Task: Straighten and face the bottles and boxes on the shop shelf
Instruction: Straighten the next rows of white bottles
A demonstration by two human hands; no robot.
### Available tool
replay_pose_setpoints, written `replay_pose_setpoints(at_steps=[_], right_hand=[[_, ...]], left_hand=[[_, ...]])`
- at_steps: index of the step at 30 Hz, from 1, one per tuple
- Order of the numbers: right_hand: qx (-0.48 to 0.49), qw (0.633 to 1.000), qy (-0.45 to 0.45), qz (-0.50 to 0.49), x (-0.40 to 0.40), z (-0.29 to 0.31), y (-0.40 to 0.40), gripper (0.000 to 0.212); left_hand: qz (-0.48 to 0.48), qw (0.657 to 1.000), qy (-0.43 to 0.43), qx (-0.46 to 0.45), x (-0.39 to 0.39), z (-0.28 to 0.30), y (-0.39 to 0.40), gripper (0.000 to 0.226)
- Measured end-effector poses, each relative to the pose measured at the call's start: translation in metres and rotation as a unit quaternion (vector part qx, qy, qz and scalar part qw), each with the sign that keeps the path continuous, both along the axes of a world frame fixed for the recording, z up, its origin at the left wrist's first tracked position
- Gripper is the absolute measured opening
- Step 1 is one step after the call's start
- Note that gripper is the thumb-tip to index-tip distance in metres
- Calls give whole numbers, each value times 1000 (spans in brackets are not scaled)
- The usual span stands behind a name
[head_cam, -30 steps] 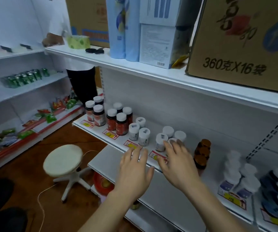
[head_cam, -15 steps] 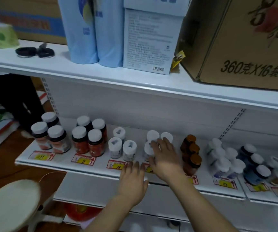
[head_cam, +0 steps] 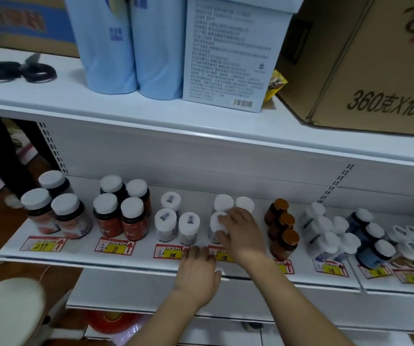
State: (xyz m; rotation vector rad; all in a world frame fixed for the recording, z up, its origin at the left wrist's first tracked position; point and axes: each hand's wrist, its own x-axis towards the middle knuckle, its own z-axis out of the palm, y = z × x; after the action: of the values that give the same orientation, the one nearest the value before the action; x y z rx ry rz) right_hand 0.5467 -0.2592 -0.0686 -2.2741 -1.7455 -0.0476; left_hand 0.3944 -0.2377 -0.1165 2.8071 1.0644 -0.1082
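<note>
Now right hand (head_cam: 241, 233) around white-capped bottle (head_cam: 217, 222)

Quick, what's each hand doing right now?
Left hand: open, fingers resting on the shelf edge.
Right hand: gripping the front white-capped bottle.

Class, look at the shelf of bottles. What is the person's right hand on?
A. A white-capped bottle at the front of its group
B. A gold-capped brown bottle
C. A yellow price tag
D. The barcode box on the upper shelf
A: the right hand curls its fingers over the cap of the front white-capped bottle, clear of the brown bottles.
</note>
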Motion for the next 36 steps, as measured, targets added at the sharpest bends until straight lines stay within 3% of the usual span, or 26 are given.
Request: replay_pose_setpoints(at_steps=[4,7,10,11,14,17,19,28,32,36], right_hand=[[87,994,61,0,1,21,-11,35],[149,974,165,-43,-3,47,-29,33],[213,948,229,-68,-9,66,-48,30],[217,939,257,-76,-13,72,-53,29],[240,896,360,-102,-26,80,-69,23],[273,853,432,-106,-39,85,-83,20],[285,831,467,-102,-45,87,-89,21],[327,775,535,-74,-54,96,-110,30],[344,764,541,-66,-56,101,-112,23],[346,770,533,-52,-54,103,-114,31]], left_hand=[[46,995,-84,-16,1,8,2,44],[121,956,-251,-90,1,32,0,38],[187,842,-435,-261,-4,72,-10,14],[198,797,-481,-306,-6,83,-16,15],[235,681,-589,-365,-9,99,-34,15],[250,607,-649,-384,-7,106,-50,13],[245,580,-674,-386,-7,115,-57,13],[242,561,-712,-346,-5,128,-81,30],[214,588,-703,-339,-9,131,-88,33],[221,606,-696,-316,-9,136,-91,32]])
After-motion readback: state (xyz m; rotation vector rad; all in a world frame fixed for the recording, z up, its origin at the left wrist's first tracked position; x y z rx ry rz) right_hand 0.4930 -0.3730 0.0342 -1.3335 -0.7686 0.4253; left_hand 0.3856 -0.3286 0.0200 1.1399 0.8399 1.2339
